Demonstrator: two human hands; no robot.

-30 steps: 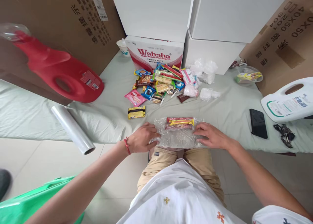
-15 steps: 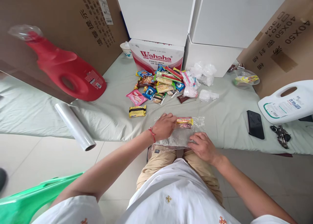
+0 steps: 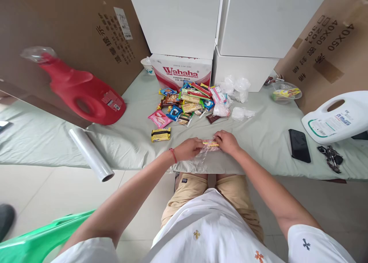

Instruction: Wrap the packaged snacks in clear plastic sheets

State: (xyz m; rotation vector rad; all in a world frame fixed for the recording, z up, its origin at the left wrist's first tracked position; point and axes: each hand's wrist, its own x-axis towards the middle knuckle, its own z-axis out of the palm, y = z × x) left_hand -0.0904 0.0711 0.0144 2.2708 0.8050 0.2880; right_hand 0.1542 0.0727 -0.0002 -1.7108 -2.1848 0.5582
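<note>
A red and yellow wrapped snack packet (image 3: 211, 144) lies near the front edge of the cloth-covered surface, with clear plastic film (image 3: 198, 161) gathered about it and trailing toward me. The fingers of my left hand (image 3: 189, 149), with a red string at the wrist, are closed on the packet's left end and the film. At the other end, my right hand (image 3: 227, 141) pinches the film against the packet. My fingertips hide both ends. Just left of my hands is a single yellow snack packet (image 3: 161, 134). Behind them is a pile of wrapped snacks (image 3: 191, 102).
Film-wrapped bundles (image 3: 242, 113) sit right of the pile. A clear film roll (image 3: 91, 155) overhangs the front edge. Around stand a red jug (image 3: 86, 92), a white detergent jug (image 3: 339, 117), a Wahaba-type carton (image 3: 184, 71), a phone (image 3: 299, 145), keys (image 3: 330, 159) and a plastic bowl (image 3: 286, 92).
My right hand has moved up and left to the snack packet. The film, spread out before, is now drawn in around it. My left hand has shifted slightly left and down.
</note>
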